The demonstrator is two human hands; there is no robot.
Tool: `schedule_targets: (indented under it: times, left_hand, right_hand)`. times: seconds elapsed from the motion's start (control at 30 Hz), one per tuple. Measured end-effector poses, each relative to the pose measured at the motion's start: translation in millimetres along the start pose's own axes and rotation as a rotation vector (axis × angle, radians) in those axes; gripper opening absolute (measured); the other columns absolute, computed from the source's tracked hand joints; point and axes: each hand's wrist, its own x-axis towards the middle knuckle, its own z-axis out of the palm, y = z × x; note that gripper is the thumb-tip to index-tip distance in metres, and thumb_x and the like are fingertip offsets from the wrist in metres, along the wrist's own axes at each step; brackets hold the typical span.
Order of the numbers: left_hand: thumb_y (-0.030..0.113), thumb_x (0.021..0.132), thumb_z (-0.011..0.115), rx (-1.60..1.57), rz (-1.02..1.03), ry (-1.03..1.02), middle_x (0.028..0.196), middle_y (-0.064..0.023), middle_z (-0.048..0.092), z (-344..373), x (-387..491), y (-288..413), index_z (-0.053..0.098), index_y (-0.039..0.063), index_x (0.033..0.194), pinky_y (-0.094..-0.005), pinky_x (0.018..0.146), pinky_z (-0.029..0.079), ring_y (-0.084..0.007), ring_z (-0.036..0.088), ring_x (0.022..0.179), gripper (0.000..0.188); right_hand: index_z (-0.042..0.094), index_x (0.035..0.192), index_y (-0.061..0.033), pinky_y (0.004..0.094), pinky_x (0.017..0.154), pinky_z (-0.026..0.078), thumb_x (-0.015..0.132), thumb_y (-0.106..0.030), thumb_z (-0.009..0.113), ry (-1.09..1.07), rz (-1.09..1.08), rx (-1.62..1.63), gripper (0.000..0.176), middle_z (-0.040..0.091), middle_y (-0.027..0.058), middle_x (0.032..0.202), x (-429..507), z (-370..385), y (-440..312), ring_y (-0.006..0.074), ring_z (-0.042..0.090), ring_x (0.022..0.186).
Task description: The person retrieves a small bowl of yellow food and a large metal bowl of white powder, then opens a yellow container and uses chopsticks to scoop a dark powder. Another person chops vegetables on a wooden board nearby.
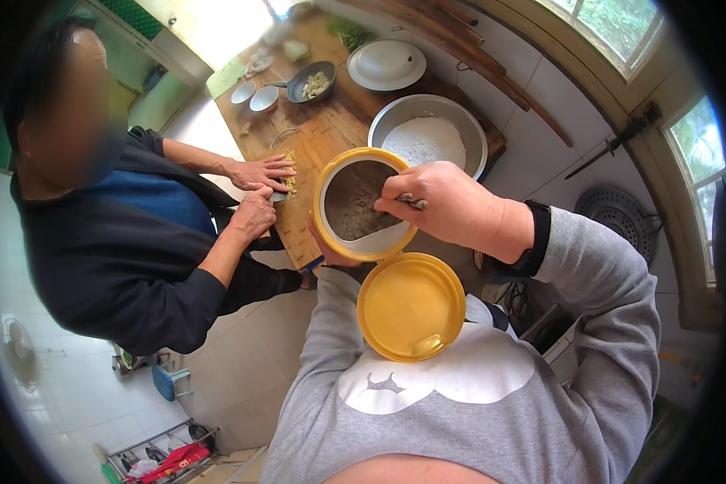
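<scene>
My left hand [331,245] holds a yellow-rimmed canister [320,209] from its left side, mostly hidden behind it. Grey-brown powder [357,193] fills part of the white interior. Hinged at the near rim, the yellow lid [408,302] hangs back toward my chest. My right hand [444,209] is over the canister's right rim, its fingers pinched on a small utensil [412,201]. Only grey ends of that utensil show, and its lower part is hidden. Just beyond my right hand stands a steel basin [478,130] with white flour [426,140] in it.
Across the wooden table [339,36], a person [127,230] in dark clothes cuts yellowish bits [288,172] with a knife [279,196] on a cutting board [327,139]. Farther back are a small pan [323,71] of pale pieces, two bowls [264,98] and a white lid [387,63].
</scene>
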Motion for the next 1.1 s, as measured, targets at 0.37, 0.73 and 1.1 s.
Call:
schedule_targets:
  times: [0.37,0.73,1.1]
  left_hand:
    - [0.068,0.095,0.038,-0.011,0.013,0.033,0.142,-0.0113,0.055,2.3,-4.8,-12.2,0.051,0.013,0.142,-0.0471,0.108,0.043,-0.0305,0.054,0.127,0.074]
    - [0.068,0.094,0.039,-0.047,0.036,0.041,0.142,-0.0122,0.055,-6.5,-13.5,-0.4,0.051,0.012,0.142,-0.0495,0.108,0.043,-0.0322,0.054,0.128,0.074]
    - [0.067,0.093,0.042,-0.197,-0.013,-0.067,0.143,-0.0134,0.054,-6.7,-15.0,8.3,0.050,0.011,0.143,-0.0510,0.110,0.041,-0.0336,0.053,0.129,0.076]
  right_hand:
    - [0.071,0.088,-0.0065,0.0394,0.065,0.053,0.088,-0.022,0.073,0.279,-0.149,0.235,0.015,0.068,0.0149,0.077,21.8,37.4,-9.5,0.0365,0.064,0.071]
    - [0.073,0.090,-0.0067,0.0361,0.060,0.052,0.089,-0.018,0.074,0.122,-0.158,0.058,0.012,0.066,0.0158,0.073,-4.6,-3.6,-14.0,0.0303,0.064,0.063]
    - [0.072,0.092,-0.0054,0.0364,0.062,0.052,0.087,-0.013,0.075,0.271,-0.228,0.130,0.009,0.068,0.0129,0.079,-7.8,-0.9,-16.7,0.0314,0.065,0.069]
